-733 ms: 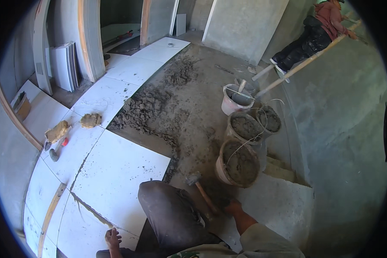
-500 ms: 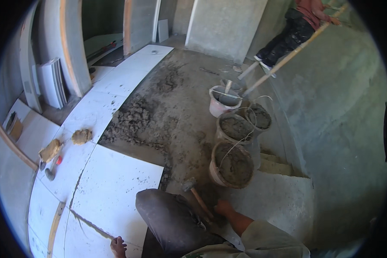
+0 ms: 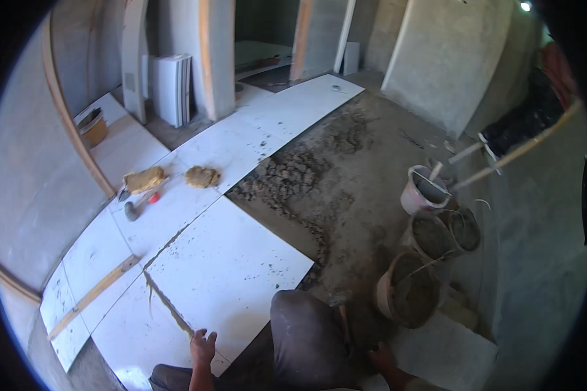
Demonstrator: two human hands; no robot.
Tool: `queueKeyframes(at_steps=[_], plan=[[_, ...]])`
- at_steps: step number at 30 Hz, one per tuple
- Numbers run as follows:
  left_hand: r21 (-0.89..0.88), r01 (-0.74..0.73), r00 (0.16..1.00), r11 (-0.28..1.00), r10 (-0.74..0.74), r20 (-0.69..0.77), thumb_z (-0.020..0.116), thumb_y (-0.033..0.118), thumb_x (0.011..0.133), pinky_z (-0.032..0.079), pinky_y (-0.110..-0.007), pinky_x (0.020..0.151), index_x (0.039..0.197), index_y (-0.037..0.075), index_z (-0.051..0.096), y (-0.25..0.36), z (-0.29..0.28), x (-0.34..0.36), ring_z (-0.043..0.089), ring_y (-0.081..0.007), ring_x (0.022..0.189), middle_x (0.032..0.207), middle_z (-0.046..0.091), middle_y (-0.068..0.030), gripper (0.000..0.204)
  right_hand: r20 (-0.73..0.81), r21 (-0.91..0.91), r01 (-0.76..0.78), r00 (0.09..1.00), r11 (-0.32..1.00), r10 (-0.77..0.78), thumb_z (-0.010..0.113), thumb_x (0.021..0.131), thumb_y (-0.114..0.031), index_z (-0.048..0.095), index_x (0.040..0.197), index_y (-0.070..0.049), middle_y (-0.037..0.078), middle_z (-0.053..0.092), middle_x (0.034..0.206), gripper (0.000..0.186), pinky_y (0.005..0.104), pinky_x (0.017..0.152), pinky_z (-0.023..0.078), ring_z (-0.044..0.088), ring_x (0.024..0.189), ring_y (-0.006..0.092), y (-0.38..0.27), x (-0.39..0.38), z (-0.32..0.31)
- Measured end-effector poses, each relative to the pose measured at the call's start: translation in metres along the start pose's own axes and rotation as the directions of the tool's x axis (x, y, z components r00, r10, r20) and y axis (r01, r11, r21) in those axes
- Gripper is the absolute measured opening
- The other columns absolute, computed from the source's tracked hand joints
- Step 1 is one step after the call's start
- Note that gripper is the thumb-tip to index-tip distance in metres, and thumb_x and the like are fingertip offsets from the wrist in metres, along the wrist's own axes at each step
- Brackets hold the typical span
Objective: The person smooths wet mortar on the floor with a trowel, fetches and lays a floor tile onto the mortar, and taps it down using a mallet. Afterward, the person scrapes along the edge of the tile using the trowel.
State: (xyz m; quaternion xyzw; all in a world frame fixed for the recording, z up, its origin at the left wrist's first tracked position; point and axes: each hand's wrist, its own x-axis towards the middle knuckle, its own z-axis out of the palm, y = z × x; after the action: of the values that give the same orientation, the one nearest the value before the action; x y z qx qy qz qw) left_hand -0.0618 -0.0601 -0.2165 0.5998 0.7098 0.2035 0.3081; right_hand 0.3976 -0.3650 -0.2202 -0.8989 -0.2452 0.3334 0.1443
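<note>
**Head view: two hands low at a tiled floor, four buckets to the right**

The left hand (image 3: 203,344) lies spread and unclenched, fingers splayed, on the near edge of the big white tile (image 3: 225,274), gripping nothing. The right hand (image 3: 383,357) sits low beside the knee (image 3: 306,332) at a wooden handle (image 3: 346,322); whether it clasps the handle I cannot tell. Four mortar buckets (image 3: 406,296) cluster on the right, just beside one another. Two tan sponges (image 3: 143,179) lie on the far tiles, with one small hammer (image 3: 135,207) near them. One wooden strip (image 3: 94,294) lies across the left tiles.
</note>
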Motion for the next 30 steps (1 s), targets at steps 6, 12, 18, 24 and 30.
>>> queueKeyframes(at_steps=[6,12,18,24,30], plan=[[0.135,0.067,0.996,0.989,-0.074,0.045,0.074,0.036,0.075,0.030,-0.048,0.109,0.131,0.005,0.050,0.052,0.036,0.037,0.035,-0.0376,0.133,0.140,0.043,-0.0217,0.068,0.157,-0.421,0.124,0.986,0.899,-0.062,0.070,0.078,-0.035,0.051,0.119,0.004,0.027,0.061,0.110,0.060,0.0448,0.089,0.048,0.058,0.106,0.0408,-0.014,-0.009,-0.040],[0.261,0.243,0.936,0.934,-0.297,0.191,0.077,0.045,0.072,0.017,-0.070,0.105,0.150,0.018,0.021,0.116,0.065,0.076,0.010,-0.0423,0.142,0.156,0.010,-0.0194,0.100,0.092,-0.277,0.298,0.954,0.914,-0.284,0.065,0.082,-0.041,0.053,0.113,0.005,0.029,0.062,0.104,0.057,0.0460,0.086,0.048,0.058,0.103,0.0443,-0.118,0.052,-0.060],[0.294,0.409,0.859,0.864,-0.474,0.197,0.085,0.045,0.060,0.016,-0.074,0.101,0.152,0.023,0.009,0.147,0.091,0.100,-0.005,-0.0469,0.141,0.156,-0.007,-0.0199,0.122,0.029,-0.222,0.532,0.841,0.817,-0.540,0.052,0.089,-0.049,0.058,0.112,0.008,0.034,0.059,0.104,0.061,0.0470,0.090,0.046,0.057,0.104,0.0463,-0.343,0.164,-0.037],[0.273,0.510,0.797,0.816,-0.567,0.208,0.089,0.037,0.057,0.023,-0.074,0.099,0.152,0.025,0.003,0.152,0.097,0.120,-0.009,-0.0500,0.140,0.154,-0.014,-0.0225,0.128,0.255,-0.310,0.586,0.810,0.748,-0.529,0.050,0.093,-0.042,0.064,0.093,0.005,0.025,0.066,0.085,0.049,0.0448,0.077,0.051,0.066,0.085,0.0367,-0.578,0.248,0.026],[0.296,0.540,0.762,0.788,-0.607,0.228,0.090,0.032,0.058,0.029,-0.072,0.098,0.151,0.026,-0.002,0.160,0.095,0.128,-0.011,-0.0486,0.140,0.153,-0.017,-0.0234,0.130,0.315,-0.391,0.634,0.774,0.668,-0.550,0.051,0.093,-0.038,0.068,0.084,0.002,0.018,0.067,0.068,0.045,0.0439,0.070,0.053,0.068,0.071,0.0324,-0.666,0.269,0.073]])
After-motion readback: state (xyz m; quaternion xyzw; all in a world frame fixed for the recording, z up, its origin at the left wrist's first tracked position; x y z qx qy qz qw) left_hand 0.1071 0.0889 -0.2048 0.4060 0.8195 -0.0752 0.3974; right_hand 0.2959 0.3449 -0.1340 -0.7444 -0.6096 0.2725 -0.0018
